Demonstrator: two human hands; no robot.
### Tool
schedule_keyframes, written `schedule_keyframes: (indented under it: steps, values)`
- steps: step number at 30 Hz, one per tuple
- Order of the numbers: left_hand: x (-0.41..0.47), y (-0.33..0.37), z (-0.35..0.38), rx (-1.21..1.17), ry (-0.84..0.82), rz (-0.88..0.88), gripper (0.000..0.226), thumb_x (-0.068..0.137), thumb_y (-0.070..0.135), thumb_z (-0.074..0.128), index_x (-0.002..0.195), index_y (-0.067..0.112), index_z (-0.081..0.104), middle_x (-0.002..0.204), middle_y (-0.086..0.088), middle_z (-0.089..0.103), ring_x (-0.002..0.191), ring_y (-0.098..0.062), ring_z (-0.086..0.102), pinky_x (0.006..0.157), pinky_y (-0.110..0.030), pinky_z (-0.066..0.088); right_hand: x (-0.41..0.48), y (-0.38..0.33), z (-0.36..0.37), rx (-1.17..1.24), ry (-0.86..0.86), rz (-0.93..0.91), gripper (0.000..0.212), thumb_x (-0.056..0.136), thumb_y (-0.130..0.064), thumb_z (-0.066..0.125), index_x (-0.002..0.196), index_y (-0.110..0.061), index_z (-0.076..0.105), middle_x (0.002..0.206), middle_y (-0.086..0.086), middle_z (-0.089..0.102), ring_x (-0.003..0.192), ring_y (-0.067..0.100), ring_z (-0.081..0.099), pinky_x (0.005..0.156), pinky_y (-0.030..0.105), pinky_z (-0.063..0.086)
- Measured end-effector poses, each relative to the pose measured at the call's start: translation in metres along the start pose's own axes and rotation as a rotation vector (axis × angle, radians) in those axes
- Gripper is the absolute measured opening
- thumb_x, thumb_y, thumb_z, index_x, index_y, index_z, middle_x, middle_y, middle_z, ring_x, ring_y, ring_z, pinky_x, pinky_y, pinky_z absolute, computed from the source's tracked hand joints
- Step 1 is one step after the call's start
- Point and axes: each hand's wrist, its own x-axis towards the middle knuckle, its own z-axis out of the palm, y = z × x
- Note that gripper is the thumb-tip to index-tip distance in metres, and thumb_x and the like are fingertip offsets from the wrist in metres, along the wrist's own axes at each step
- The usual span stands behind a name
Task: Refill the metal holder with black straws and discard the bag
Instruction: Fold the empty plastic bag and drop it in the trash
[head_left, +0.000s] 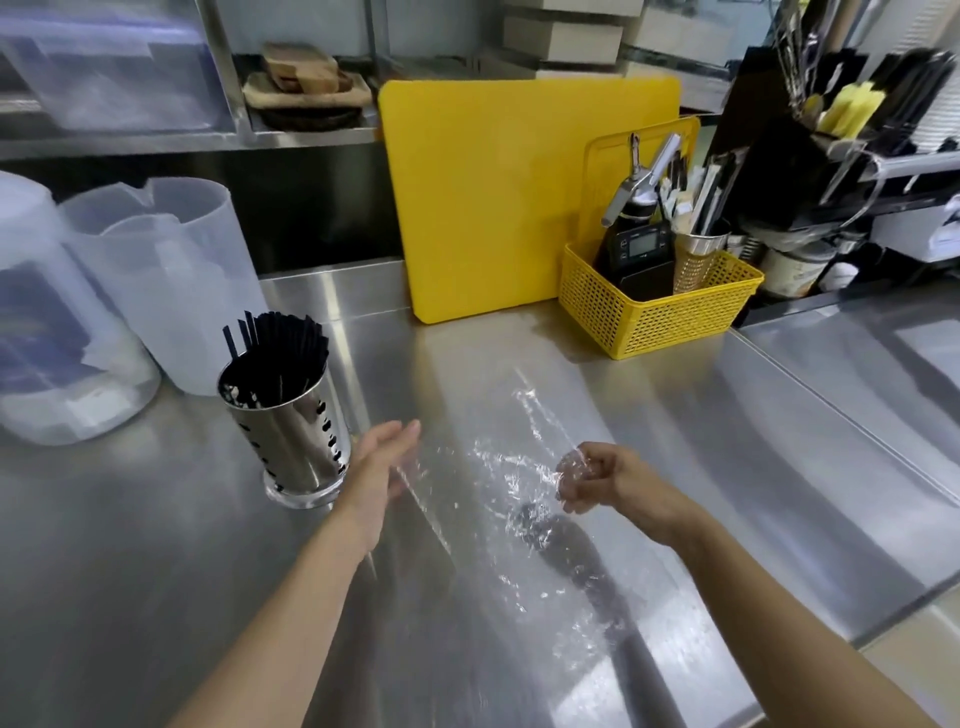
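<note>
A perforated metal holder (291, 426) stands on the steel counter at the left, full of black straws (280, 345). A clear plastic bag (498, 467) is stretched over the counter between my hands, and it looks empty. My right hand (589, 478) is closed on one end of the bag. My left hand (382, 462) sits just right of the holder with its fingers straight and together, flat against the bag's other edge; a grip on the bag is not visible.
A yellow cutting board (498, 208) leans on the back wall. A yellow basket (660, 306) with tools stands at the back right. Translucent plastic jugs (171, 270) and a container (57, 322) stand left of the holder. A step in the counter (831, 405) runs along the right.
</note>
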Motion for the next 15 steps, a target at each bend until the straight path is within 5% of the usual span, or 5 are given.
schedule_keyframes:
  steps: [2,6,10,13,15]
  values:
    - [-0.007,-0.011,-0.007,-0.012,-0.097,-0.141,0.072,0.05,0.052,0.074,0.113,0.022,0.056,0.12,-0.004,0.062,0.107,-0.022,0.057,0.092,-0.04,0.042,-0.001,0.002,0.005,0.11,0.051,-0.02,0.022,0.077,0.011,0.063,0.073,-0.01,0.061,0.064,0.002,0.068,0.059,0.017,0.066,0.057,0.024,0.051]
    - [-0.025,-0.027,0.004,0.03,-0.346,-0.263,0.038,0.067,0.012,0.076,0.099,0.016,0.057,0.089,-0.004,0.069,0.074,-0.016,0.066,0.075,-0.039,0.052,0.001,0.01,0.017,0.295,0.152,-0.005,0.015,0.076,0.008,0.065,0.074,-0.007,0.062,0.067,0.011,0.064,0.06,0.021,0.062,0.056,0.027,0.05]
    - [-0.03,-0.027,0.011,0.236,-0.249,-0.147,0.021,0.075,-0.002,0.067,0.084,0.016,0.06,0.07,0.003,0.067,0.057,-0.005,0.064,0.057,-0.02,0.051,0.0,0.015,0.022,0.342,0.174,0.059,0.013,0.073,0.0,0.071,0.082,-0.007,0.063,0.071,0.009,0.063,0.065,0.022,0.06,0.061,0.03,0.045]
    - [-0.029,-0.023,0.002,0.326,-0.198,-0.052,0.013,0.081,0.003,0.064,0.082,0.015,0.061,0.076,0.001,0.066,0.068,-0.01,0.062,0.054,-0.013,0.047,-0.006,0.015,0.02,0.327,0.113,0.119,0.042,0.059,-0.02,0.083,0.09,-0.002,0.062,0.076,0.007,0.064,0.067,0.02,0.06,0.059,0.029,0.043]
    - [-0.031,-0.02,-0.002,0.285,-0.182,-0.036,0.009,0.083,0.003,0.061,0.087,0.011,0.062,0.079,0.0,0.067,0.068,-0.011,0.062,0.054,-0.016,0.051,-0.011,0.016,0.019,0.295,0.08,0.136,0.024,0.066,-0.013,0.078,0.084,-0.006,0.064,0.076,0.003,0.066,0.066,0.015,0.06,0.053,0.023,0.046]
